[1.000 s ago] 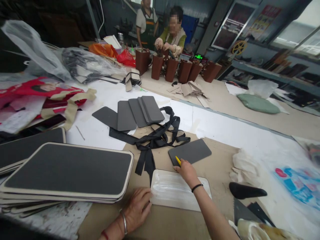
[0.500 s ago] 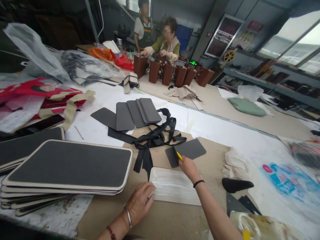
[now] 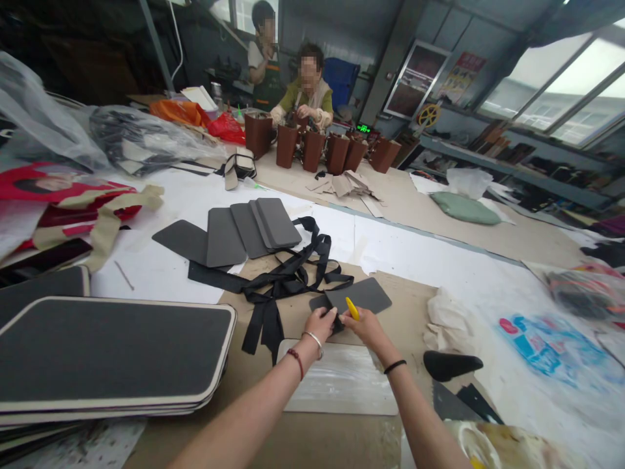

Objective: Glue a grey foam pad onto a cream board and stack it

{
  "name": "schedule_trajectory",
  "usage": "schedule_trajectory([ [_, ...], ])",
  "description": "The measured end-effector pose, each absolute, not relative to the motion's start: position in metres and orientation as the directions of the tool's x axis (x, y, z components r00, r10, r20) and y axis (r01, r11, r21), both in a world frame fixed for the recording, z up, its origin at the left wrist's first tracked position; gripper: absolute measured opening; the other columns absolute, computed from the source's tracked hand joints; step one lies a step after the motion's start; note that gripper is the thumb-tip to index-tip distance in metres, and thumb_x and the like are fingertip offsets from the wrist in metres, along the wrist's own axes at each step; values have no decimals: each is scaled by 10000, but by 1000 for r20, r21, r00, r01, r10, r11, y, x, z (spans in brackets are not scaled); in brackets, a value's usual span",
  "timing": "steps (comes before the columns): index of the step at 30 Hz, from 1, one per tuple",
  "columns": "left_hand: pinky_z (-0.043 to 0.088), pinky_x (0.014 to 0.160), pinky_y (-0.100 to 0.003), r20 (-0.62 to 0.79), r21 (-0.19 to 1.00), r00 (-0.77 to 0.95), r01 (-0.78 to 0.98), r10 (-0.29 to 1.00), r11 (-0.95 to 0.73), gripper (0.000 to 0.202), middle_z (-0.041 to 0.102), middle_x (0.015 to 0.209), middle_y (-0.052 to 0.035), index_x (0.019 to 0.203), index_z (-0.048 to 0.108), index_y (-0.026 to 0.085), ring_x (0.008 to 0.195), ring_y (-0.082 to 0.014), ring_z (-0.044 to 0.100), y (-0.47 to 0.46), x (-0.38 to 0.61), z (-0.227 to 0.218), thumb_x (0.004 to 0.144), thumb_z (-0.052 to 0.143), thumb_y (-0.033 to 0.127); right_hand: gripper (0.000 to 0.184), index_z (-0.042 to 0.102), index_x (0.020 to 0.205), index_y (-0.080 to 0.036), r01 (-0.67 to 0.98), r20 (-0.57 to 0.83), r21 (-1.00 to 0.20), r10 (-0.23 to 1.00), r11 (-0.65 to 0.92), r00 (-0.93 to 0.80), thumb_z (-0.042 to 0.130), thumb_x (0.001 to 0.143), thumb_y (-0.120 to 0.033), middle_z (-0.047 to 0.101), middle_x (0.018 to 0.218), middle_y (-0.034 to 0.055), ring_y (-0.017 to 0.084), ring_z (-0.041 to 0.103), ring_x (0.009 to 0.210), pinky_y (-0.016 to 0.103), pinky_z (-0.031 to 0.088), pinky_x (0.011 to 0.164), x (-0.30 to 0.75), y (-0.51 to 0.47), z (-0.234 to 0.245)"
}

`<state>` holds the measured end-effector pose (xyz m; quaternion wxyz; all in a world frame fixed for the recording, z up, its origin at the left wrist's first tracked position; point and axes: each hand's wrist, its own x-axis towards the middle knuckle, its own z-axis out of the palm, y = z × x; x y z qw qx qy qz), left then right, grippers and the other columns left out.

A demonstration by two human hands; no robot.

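At the near edge of a dark grey rounded panel (image 3: 368, 294), my left hand (image 3: 321, 327) pinches its folded or overlapping dark part. Close beside it, my right hand (image 3: 365, 331) is closed around a yellow-handled tool (image 3: 351, 308); its working end is hidden. The right fingertips also reach the same dark piece. Below both hands lies a pale rectangular board (image 3: 342, 384) with wet-looking white streaks. Black strips (image 3: 278, 280) lie tangled to the left, in front of several overlapping dark grey panels (image 3: 227, 236).
A stack of large dark boards with cream edges (image 3: 117, 352) stands at left. A black curved piece (image 3: 452, 365) and a smeared container (image 3: 476, 443) are at right. Across the table, a person (image 3: 312, 98) handles brown box-like pieces (image 3: 312, 150); another stands behind.
My left hand has moved from the pale board's left edge up to the dark grey panel. My right hand stays by that panel with the yellow-handled tool. The view has shifted slightly right.
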<state>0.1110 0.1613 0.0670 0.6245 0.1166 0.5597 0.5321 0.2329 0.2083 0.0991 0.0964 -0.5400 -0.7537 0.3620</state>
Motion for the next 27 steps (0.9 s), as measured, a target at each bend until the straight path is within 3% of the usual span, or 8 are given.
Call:
schedule_trajectory([
  [3, 485, 665, -257, -626, 642, -97, -627, 774, 441, 132, 578, 629, -15, 826, 532, 123, 550, -103, 568, 172, 115, 69, 795, 563, 247, 201, 594, 701, -169, 716, -243, -685, 885, 133, -397, 525, 726, -357, 614, 623, -6, 145, 551, 619, 234, 378, 578, 236, 211, 98],
  [11, 484, 647, -231, -644, 539, -65, -745, 762, 393, 51, 594, 634, -19, 829, 527, 126, 545, -92, 579, 175, 119, 72, 818, 531, 176, 202, 568, 700, -165, 660, -262, -745, 867, 98, -425, 547, 684, -365, 558, 627, -23, 127, 497, 593, 233, 369, 570, 239, 224, 86],
  [19, 474, 592, -219, -646, 540, -107, -764, 756, 353, 55, 585, 643, -9, 819, 524, 133, 538, -87, 566, 175, 121, 71, 821, 509, 186, 177, 563, 689, -170, 623, -288, -781, 854, 53, -434, 534, 729, -340, 479, 488, -51, 117, 447, 469, 223, 355, 474, 235, 227, 90],
  [23, 477, 615, -237, -636, 608, -144, -698, 758, 378, 72, 598, 660, -41, 776, 503, 113, 575, -105, 587, 178, 122, 74, 816, 445, 128, 126, 545, 684, -170, 762, -269, -636, 890, 124, -369, 481, 774, -229, 530, 574, -19, 131, 490, 548, 227, 345, 535, 237, 229, 101],
  [27, 446, 592, -233, -609, 740, -299, -548, 735, 390, 49, 515, 589, 9, 755, 505, 119, 545, -98, 538, 181, 114, 66, 782, 487, 156, 129, 543, 764, -165, 948, 24, -308, 996, 85, -82, 468, 836, -241, 547, 632, 24, 164, 497, 591, 257, 292, 544, 259, 229, 132],
])
